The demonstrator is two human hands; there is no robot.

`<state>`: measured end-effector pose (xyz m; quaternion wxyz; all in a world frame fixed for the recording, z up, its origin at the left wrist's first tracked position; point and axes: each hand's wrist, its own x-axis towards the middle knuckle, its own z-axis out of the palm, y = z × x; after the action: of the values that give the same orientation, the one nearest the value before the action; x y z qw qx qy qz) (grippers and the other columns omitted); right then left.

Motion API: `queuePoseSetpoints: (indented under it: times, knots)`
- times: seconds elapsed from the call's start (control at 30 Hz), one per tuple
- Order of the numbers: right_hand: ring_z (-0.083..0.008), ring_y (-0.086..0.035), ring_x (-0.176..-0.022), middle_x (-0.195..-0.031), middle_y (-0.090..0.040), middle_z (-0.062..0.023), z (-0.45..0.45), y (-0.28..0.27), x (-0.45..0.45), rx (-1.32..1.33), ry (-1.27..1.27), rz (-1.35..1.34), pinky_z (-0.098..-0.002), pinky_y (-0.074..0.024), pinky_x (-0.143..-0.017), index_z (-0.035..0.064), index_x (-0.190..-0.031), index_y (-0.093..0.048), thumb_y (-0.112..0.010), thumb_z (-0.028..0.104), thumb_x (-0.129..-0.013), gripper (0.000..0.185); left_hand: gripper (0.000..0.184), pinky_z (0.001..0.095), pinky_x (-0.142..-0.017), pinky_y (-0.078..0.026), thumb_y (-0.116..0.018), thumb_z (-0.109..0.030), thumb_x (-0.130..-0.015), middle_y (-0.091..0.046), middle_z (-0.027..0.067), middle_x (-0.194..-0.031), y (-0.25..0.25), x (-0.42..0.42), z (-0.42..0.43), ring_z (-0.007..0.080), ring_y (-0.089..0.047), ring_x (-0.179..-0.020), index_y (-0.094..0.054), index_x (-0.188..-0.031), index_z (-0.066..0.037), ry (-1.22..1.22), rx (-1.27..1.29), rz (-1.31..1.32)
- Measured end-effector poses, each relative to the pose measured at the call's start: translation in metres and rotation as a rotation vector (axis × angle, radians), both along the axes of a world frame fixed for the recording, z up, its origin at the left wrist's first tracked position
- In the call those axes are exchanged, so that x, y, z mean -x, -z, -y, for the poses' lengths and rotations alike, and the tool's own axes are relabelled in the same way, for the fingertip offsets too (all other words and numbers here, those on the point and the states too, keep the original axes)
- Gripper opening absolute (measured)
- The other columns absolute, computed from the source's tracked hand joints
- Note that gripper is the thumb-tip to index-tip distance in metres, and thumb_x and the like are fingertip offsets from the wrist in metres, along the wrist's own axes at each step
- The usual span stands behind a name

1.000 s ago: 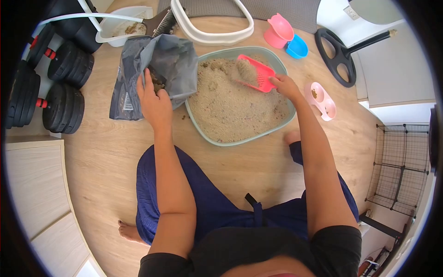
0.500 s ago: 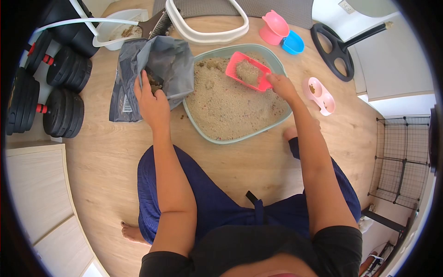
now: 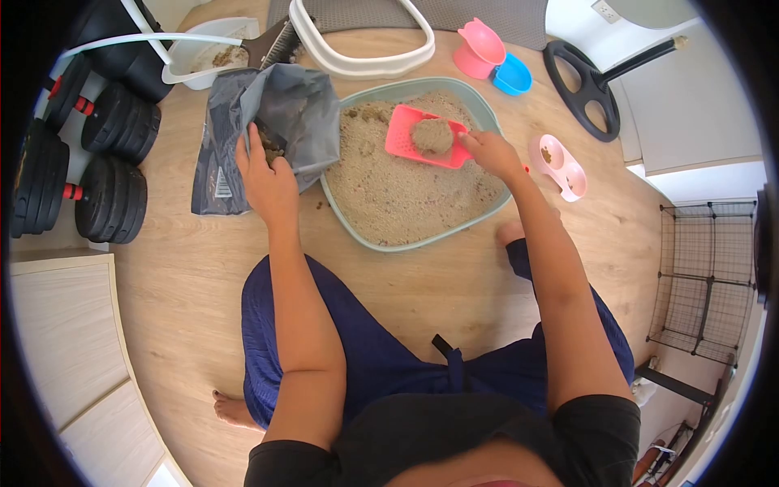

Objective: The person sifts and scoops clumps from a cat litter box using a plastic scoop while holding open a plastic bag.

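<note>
My right hand (image 3: 492, 154) is closed round the handle of a pink-red slotted litter scoop (image 3: 399, 136). In the scoop lies a rounded clump of litter (image 3: 432, 135). The scoop is above the beige litter (image 3: 414, 199) in a pale green litter box (image 3: 350, 225). To the left, a grey plastic bag (image 3: 304, 101) stands with its mouth open, and dark clumps show inside. My left hand (image 3: 269, 185) grips the near edge of the bag's mouth, some fingers inside it.
A white litter box rim (image 3: 365, 65) lies behind. At the back left is a white dustpan (image 3: 207, 61) with a brush (image 3: 272, 40). A pink bowl (image 3: 480, 50), a blue bowl (image 3: 513, 75) and a pink double feeder (image 3: 568, 174) stand right. Dumbbells (image 3: 114, 195) are left.
The scoop has moved slightly left and been levelled. Loose litter has dropped away from it, leaving a rounder clump. My left hand and the bag have hardly moved.
</note>
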<state>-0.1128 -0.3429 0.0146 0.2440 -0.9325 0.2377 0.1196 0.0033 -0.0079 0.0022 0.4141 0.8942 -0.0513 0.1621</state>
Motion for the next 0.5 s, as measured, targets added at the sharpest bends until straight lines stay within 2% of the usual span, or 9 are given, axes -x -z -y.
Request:
queuePoseSetpoints:
  times: [0.07, 0.2, 0.27, 0.5]
  knots:
    - [-0.0334, -0.06, -0.093, -0.097, -0.065, -0.0159, 0.004, 0.001, 0.001, 0.104, 0.077, 0.011, -0.0425, -0.0434, -0.082, 0.0078, -0.097, -0.066, -0.035, 0.05, -0.09, 0.053, 0.061, 0.0381, -0.1, -0.035, -0.045, -0.009, -0.077, -0.034, 0.0169, -0.143, -0.002, 0.001, 0.0, 0.0311, -0.037, -0.13, -0.042, -0.137, -0.019, -0.003, 0.014, -0.032]
    - [-0.0335, -0.06, -0.093, -0.096, -0.065, -0.0157, -0.001, -0.006, 0.002, 0.075, 0.038, -0.037, -0.0428, -0.0442, -0.081, 0.0084, -0.097, -0.066, -0.035, 0.05, -0.09, 0.053, 0.061, 0.0379, -0.1, -0.035, -0.045, -0.009, -0.078, -0.033, 0.0169, -0.143, 0.0, 0.001, 0.001, 0.0311, -0.036, -0.13, -0.042, -0.138, -0.019, -0.005, -0.001, -0.014]
    - [-0.0333, -0.06, -0.093, -0.095, -0.065, -0.015, 0.01, 0.002, 0.002, 0.124, 0.088, 0.011, -0.0425, -0.0449, -0.08, 0.0094, -0.097, -0.066, -0.035, 0.05, -0.09, 0.052, 0.059, 0.0381, -0.096, -0.039, -0.044, -0.006, -0.077, -0.036, 0.0156, -0.141, -0.002, 0.001, 0.002, 0.0316, -0.043, -0.125, -0.044, -0.136, -0.013, -0.022, -0.034, 0.021]
    - [-0.032, -0.061, -0.092, -0.093, -0.066, -0.0133, 0.006, -0.001, 0.002, 0.128, 0.065, 0.026, -0.0425, -0.0451, -0.08, 0.012, -0.098, -0.066, -0.035, 0.05, -0.09, 0.05, 0.059, 0.0381, -0.096, -0.039, -0.044, -0.006, -0.077, -0.036, 0.0155, -0.141, -0.001, -0.001, 0.001, 0.0315, -0.043, -0.124, -0.044, -0.135, -0.013, -0.02, -0.061, 0.047]
